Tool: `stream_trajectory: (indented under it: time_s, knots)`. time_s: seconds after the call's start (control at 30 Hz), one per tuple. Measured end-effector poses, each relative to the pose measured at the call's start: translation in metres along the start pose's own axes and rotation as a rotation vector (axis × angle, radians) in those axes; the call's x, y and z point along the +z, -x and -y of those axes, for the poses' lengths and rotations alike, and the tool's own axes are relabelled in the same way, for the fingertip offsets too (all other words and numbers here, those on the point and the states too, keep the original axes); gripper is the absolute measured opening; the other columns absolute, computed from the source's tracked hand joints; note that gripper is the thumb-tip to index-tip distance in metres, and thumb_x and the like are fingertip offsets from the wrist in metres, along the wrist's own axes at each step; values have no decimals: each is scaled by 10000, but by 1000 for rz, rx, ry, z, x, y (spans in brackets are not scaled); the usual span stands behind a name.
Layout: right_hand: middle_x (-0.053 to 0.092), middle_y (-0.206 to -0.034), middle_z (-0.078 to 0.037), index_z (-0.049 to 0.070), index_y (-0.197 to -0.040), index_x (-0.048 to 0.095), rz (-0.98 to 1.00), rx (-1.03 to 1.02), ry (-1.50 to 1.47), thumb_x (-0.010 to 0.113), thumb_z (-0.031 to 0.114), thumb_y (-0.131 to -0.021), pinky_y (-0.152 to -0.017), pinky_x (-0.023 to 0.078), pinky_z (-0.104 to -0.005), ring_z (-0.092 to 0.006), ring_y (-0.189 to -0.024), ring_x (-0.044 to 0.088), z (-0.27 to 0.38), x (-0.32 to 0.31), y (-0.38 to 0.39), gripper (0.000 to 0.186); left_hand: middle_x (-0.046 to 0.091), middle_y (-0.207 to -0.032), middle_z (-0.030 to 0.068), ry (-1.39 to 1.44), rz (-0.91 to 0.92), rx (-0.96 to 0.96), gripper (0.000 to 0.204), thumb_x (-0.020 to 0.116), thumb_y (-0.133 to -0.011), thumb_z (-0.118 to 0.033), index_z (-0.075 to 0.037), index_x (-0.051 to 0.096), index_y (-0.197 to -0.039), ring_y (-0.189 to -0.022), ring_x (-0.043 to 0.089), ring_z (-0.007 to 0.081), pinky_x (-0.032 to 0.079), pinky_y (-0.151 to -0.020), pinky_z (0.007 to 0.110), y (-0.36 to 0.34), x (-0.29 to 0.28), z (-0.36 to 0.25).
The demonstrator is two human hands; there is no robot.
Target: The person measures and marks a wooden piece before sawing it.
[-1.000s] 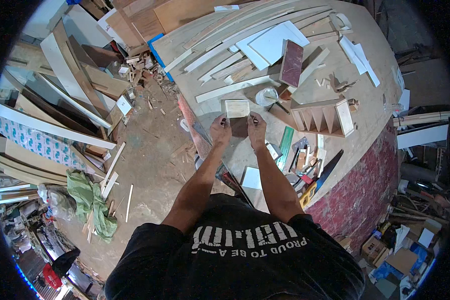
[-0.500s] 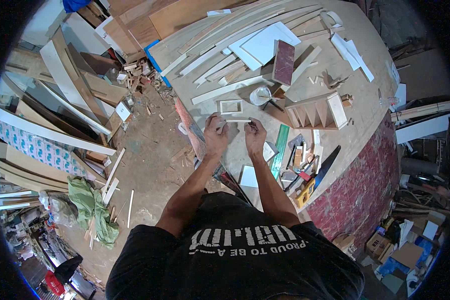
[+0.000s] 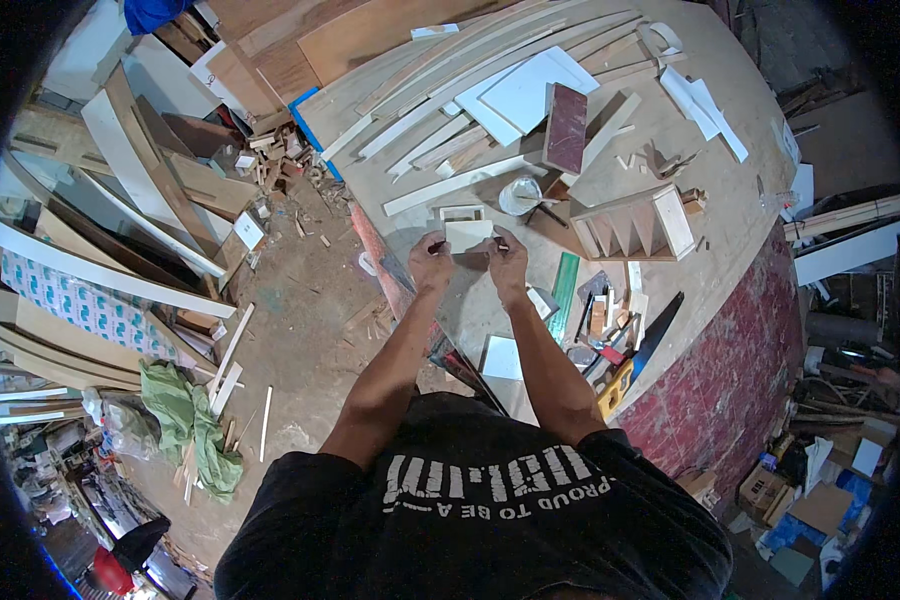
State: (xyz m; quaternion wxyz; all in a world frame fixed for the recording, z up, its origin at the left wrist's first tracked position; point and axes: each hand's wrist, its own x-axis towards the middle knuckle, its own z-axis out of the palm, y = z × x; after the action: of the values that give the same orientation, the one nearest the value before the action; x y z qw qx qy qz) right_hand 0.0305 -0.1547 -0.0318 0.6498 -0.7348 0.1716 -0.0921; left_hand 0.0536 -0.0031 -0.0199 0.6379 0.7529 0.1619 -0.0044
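**Both hands on small pale panel, above near-left edge of workbench**

- Left hand [image 3: 430, 262] and right hand [image 3: 507, 262] pinch a small pale rectangular panel [image 3: 468, 235] by its two short ends, held up between them over the workbench [image 3: 730, 215]. Fingers closed on the panel edges; a thin dark item may sit in the left fingers, too small to tell.
- Just beyond the panel: a small open wooden frame [image 3: 462, 212] lying flat on the bench. Right of it a white round tub [image 3: 519, 195] with a stick in it.
- Handling, my read: thin, stiff, light sheet piece. Won't flex much, corners could chip if knocked. End-edge pinch looks right; faces stay clear.
- Edges: the bench's left rim runs just under the wrists; past it the drop to a dirt floor [image 3: 300, 330] strewn with offcuts.
- Room: small bare patch of bench under and near the hands. Far side crowded with long pale wood strips [image 3: 450, 85] and a white board [image 3: 530, 90]; dark red block [image 3: 566, 128] stands far right; slotted wooden rack [image 3: 630, 222] to the right; green level [image 3: 564, 295] and loose tools near right.
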Motion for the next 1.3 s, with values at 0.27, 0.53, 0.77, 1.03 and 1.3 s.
stream_trajectory:
  time_s: [0.27, 0.53, 0.77, 1.03, 1.3]
  knots:
    - [655, -926, -153, 8, -1131, 683, 15, -38, 470, 623, 37, -914, -731, 521, -313, -197, -811, 629, 13, 11, -14, 227, 688, -915, 118, -203, -97, 53, 279, 683, -800, 16, -30, 734, -1070, -791, 662, 208, 530, -745, 317, -7, 6, -8]
    - [630, -938, -157, 43, -1138, 675, -119, -156, 398, 629, 62, -912, -742, 526, -324, -230, -809, 627, -3, 17, -15, 232, 652, -900, 141, -244, -67, 164, 354, 652, -810, 5, -87, 731, -1142, -810, 642, 246, 517, -756, 342, -15, 12, 0]
    - [625, -901, -157, 59, -1124, 666, -83, -194, 489, 644, 102, -911, -742, 515, -348, -257, -796, 619, -7, 16, -18, 218, 631, -913, 137, -191, -50, 105, 345, 638, -817, -17, -68, 718, -1150, -822, 637, 256, 514, -756, 354, -13, 15, 7]
    - [622, -889, -154, 51, -1126, 658, -75, -142, 473, 637, 130, -930, -766, 508, -354, -257, -807, 606, -9, 20, -18, 212, 608, -984, 168, -222, -18, 121, 400, 640, -832, -36, -71, 669, -1230, -855, 624, 280, 517, -779, 374, -15, 15, 8]
    - [612, -863, -197, 31, -1161, 644, -102, -169, 368, 642, 138, -912, -726, 494, -417, -319, -773, 596, -9, 24, -18, 271, 606, -1003, 183, -186, 19, 89, 485, 659, -826, -54, -90, 623, -1309, -905, 607, 297, 514, -825, 392, -23, 14, 22]
